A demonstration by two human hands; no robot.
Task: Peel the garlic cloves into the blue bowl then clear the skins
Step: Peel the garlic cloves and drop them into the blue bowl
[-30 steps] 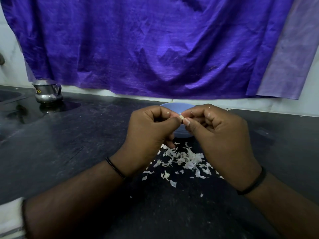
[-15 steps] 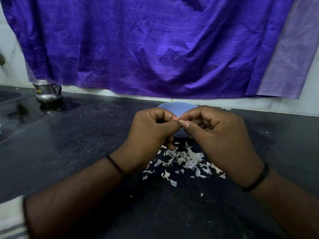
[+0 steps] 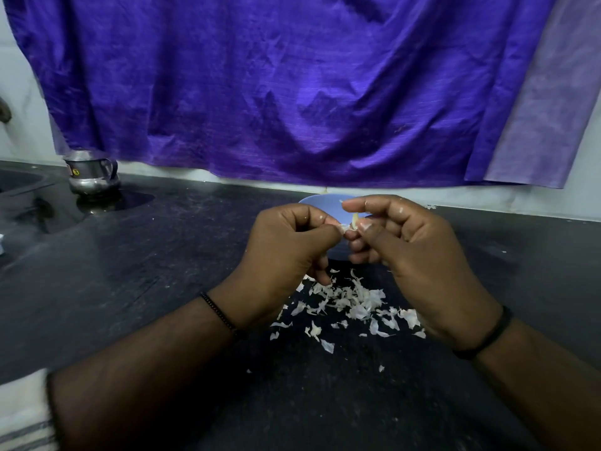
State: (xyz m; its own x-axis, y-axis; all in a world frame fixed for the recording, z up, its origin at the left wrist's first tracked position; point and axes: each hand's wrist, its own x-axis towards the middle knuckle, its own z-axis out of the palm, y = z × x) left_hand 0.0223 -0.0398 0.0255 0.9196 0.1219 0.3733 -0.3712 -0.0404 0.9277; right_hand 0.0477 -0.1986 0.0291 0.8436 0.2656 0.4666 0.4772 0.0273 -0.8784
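Both hands are raised over the dark counter, in front of the blue bowl (image 3: 320, 202), which they mostly hide. My right hand (image 3: 419, 258) pinches a small pale garlic clove (image 3: 354, 220) between thumb and forefinger. My left hand (image 3: 286, 249) has its fingers curled and pinches a bit of skin at the clove's left end. A loose pile of white garlic skins (image 3: 351, 301) lies on the counter below the hands. What is inside the bowl is hidden.
A small steel pot (image 3: 91, 172) stands at the back left on the black counter (image 3: 130, 271). A purple cloth (image 3: 276, 92) hangs along the wall behind. A pale cloth (image 3: 22, 418) shows at the bottom left corner.
The hands have drawn slightly apart, with the right hand moved a little right. The clove now shows more between the fingertips.
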